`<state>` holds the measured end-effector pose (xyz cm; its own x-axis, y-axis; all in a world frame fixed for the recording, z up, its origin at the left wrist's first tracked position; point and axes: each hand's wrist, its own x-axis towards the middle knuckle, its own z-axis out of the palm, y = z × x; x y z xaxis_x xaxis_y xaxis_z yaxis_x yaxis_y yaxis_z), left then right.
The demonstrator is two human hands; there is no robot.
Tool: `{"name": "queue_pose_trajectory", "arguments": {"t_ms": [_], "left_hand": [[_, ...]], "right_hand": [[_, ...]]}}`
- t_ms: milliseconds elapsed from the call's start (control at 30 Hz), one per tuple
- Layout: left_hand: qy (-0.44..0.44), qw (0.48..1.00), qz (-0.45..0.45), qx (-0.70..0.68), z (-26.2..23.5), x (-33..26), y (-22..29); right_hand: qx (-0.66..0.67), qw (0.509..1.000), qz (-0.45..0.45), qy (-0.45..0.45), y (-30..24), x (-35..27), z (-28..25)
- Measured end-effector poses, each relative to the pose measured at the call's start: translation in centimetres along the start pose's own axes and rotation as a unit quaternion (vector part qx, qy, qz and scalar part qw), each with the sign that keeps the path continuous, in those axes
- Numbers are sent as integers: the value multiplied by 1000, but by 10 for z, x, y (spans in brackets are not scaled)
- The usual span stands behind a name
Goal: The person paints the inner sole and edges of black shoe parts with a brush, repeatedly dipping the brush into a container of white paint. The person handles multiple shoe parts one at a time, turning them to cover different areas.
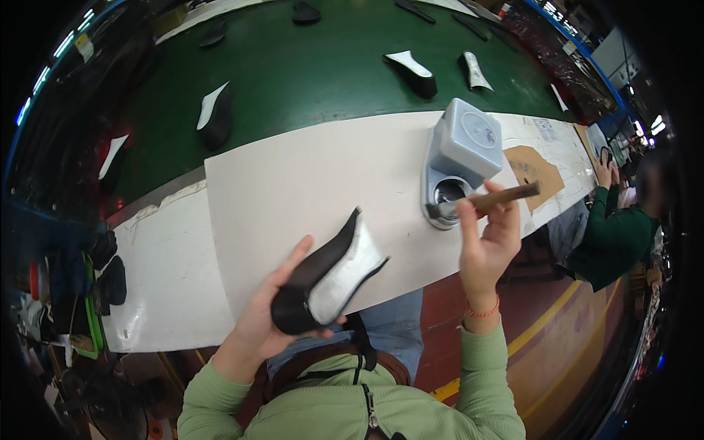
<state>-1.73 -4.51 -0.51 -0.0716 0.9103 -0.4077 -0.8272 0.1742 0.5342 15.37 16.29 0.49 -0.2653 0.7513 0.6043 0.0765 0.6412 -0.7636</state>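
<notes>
A black wedge-shaped shoe sole [304, 290] with a whitish upper face lies in my left hand [258, 317], tilted, its narrow end pointing away from me. The fingers wrap round its wide end from below. My right hand [488, 253] pinches the wooden handle of a brush [517, 195]. The brush's dark bristle end is over the near rim of a round cup [448, 192] with dark inside; I cannot tell whether it touches. That cup forms the front of a pale grey-blue plastic dispenser [469, 139].
Beneath the dispenser lies a large white sheet [293, 176] on the worktable. Beyond it, a green conveyor belt [293, 81] carries several soles, some with white faces [411, 64]. Brown paper [534, 172] lies right of the dispenser. A co-worker in a dark green sleeve [620, 242] sits farther right.
</notes>
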Motion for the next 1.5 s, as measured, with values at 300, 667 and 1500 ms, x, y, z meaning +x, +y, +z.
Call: {"name": "queue_pose_trajectory", "arguments": {"t_ms": [300, 667, 1500], "left_hand": [[76, 965, 210, 136, -17, 5, 0], [84, 882, 389, 254, -9, 12, 20], [-87, 899, 385, 192, 41, 12, 6]], "right_hand": [[-66, 996, 27, -44, 45, 26, -31], [174, 953, 234, -75, 40, 24, -31], [366, 929, -57, 23, -91, -8, 20]]}}
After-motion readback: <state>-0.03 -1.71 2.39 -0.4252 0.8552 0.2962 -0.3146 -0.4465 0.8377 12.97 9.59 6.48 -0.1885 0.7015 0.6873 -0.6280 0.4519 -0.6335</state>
